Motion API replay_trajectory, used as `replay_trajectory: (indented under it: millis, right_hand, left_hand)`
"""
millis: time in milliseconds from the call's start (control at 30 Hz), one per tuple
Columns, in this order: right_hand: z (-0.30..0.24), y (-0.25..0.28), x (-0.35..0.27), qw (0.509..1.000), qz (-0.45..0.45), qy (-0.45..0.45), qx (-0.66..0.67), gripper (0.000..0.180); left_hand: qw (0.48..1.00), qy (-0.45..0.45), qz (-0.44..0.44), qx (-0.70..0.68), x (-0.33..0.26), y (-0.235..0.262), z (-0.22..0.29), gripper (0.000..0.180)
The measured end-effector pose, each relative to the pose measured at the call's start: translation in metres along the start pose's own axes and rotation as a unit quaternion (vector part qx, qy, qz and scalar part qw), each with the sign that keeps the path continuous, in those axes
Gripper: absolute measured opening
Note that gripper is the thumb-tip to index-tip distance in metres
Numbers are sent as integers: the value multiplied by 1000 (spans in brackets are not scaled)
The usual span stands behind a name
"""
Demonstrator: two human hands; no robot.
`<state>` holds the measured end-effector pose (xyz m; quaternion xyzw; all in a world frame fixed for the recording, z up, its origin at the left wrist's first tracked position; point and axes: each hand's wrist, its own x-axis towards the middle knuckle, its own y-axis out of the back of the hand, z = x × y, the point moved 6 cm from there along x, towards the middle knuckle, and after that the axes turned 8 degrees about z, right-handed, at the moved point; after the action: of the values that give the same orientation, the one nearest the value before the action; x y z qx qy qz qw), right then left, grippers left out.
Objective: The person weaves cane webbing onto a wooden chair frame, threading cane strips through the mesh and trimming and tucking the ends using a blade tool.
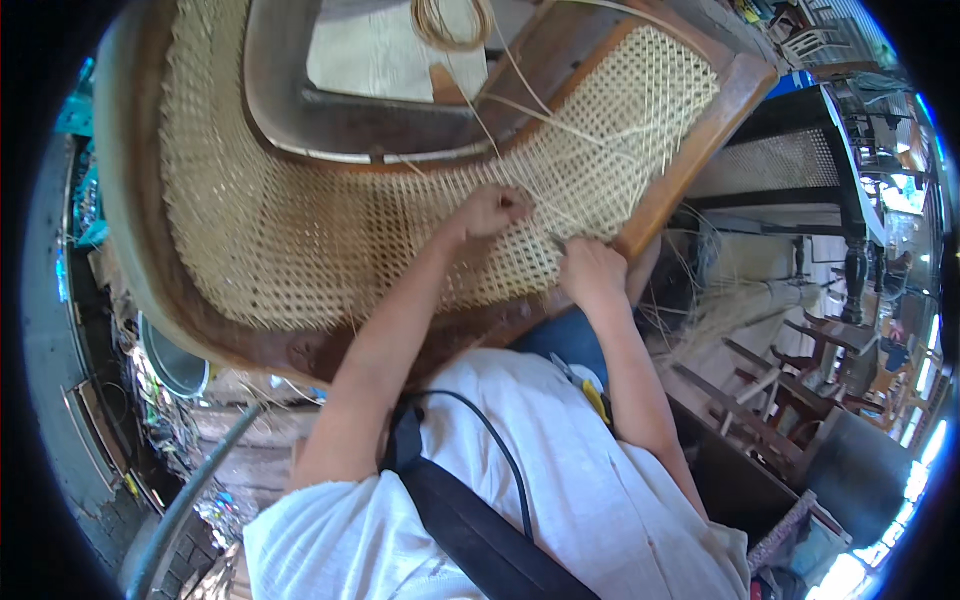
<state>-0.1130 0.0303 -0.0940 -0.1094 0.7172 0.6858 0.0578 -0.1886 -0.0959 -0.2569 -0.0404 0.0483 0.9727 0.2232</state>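
A curved brown wooden furniture frame (700, 140) lies across in front of me, with woven cane mesh (300, 240) filling its band. My left hand (490, 212) rests over the middle of the mesh, fingers curled closed; whatever they may hold is hidden. Just to its right, my right hand (593, 270) is closed at the mesh's near edge. A thin dark tip (558, 240) pokes out from its fingers toward the weave; the rest of that tool is covered. Loose cane strands (540, 95) run over the mesh, one passing close to my left hand.
A coil of cane (450, 22) sits at the top beyond the frame. On my lap lies a yellow-handled tool (597, 400). Dark wooden furniture with cane panels (780, 160) and chair parts (780, 385) stand at right. A grey bucket (175, 360) stands at left near a metal pipe (190, 495).
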Motion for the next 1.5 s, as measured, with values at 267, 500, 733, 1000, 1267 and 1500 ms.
replay_trajectory:
  millis: [267, 500, 733, 1000, 1267, 1500]
  right_hand:
    - [3, -38, 14, 986, 32, -103, 130, 30]
    - [41, 7, -23, 991, 78, -33, 103, 28]
    - [51, 59, -52, 968, 182, -25, 172, 24]
    - [45, 42, -50, 917, 158, -89, 355, 19]
    - [28, 15, -41, 996, 20, -41, 79, 20]
    - [16, -1, -23, 1000, 25, -5, 15, 19]
  left_hand:
    - [997, 49, 21, 56, -22, -9, 31, 21]
    - [995, -9, 28, 99, -29, -16, 46, 12]
    - [954, -239, 36, 177, -45, -43, 109, 18]
    - [980, 41, -56, -189, -45, -63, 88, 13]
    - [987, 97, 35, -121, -22, -22, 55, 13]
    - [992, 99, 22, -81, -8, -22, 24, 16]
